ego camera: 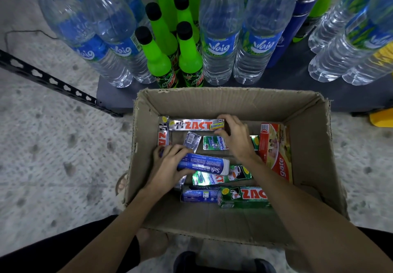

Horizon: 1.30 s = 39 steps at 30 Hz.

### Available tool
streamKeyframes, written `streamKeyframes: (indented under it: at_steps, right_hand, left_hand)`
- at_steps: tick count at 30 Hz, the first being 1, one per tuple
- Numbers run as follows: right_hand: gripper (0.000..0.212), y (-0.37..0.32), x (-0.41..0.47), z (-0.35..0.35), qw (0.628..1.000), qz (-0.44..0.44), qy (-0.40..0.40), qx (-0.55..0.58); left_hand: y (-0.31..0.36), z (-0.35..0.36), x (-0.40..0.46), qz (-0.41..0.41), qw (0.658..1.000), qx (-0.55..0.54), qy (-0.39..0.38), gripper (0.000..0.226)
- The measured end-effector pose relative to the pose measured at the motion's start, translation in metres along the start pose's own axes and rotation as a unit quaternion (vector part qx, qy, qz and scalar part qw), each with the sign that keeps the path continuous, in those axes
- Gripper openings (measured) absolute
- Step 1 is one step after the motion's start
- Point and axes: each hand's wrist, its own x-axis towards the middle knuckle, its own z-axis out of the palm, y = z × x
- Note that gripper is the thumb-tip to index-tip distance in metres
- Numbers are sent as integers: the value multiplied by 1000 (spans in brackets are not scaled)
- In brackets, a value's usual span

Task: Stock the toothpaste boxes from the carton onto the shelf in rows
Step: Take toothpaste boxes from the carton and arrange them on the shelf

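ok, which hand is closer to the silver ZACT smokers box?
Right. The right hand pinches the silver ZACT smokers box at its right end; the left hand is nearer the camera, gripping the blue Safi box.

An open brown cardboard carton (308,111) sits on the floor against the dark shelf (119,96), its flaps torn along the rim. Inside lie toothpaste boxes in disorder. A silver Zact box (195,125) lies flat along the far wall, with a second silver box (163,131) at right angles at its left end. A red box (276,149) leans on the right wall. Two green Zact boxes (242,196) and a blue box (200,195) lie toward the near side. A blue-and-white box (204,163) lies slanted above them.
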Motion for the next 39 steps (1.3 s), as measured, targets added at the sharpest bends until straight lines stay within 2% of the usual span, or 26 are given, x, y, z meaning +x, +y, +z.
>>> streamKeyframes:
  at_steps: [4,8,16,22,26,33,39]
  right_hand:
    - [46,-7,-15,-22,1000,-21,9,-4]
    - [47,-14,-32,-64,999,-26,24,12]
    - [40,-70,-78,-194,983,-119,126,64]
    - [41,-121,-117,-306,960,-163,226,31]
    - [43,-155,-138,-370,938,-194,286,22]
    - [39,-203,-164,-461,909,-248,334,9]
    - [34,-224,-156,-525,885,-256,389,29]
  left_hand:
    - [11,-15,-4,-16,999,-46,13,57]
    - [27,-38,-12,4,1000,-12,17,58]
    - [81,-122,-24,61,986,9,155,59]
    - [142,-221,-39,98,961,-48,256,61]
    - [183,-289,-46,142,936,-45,318,58]
    - [244,-388,-59,207,898,-35,387,57]
    - [278,-449,-52,229,869,-56,434,53]
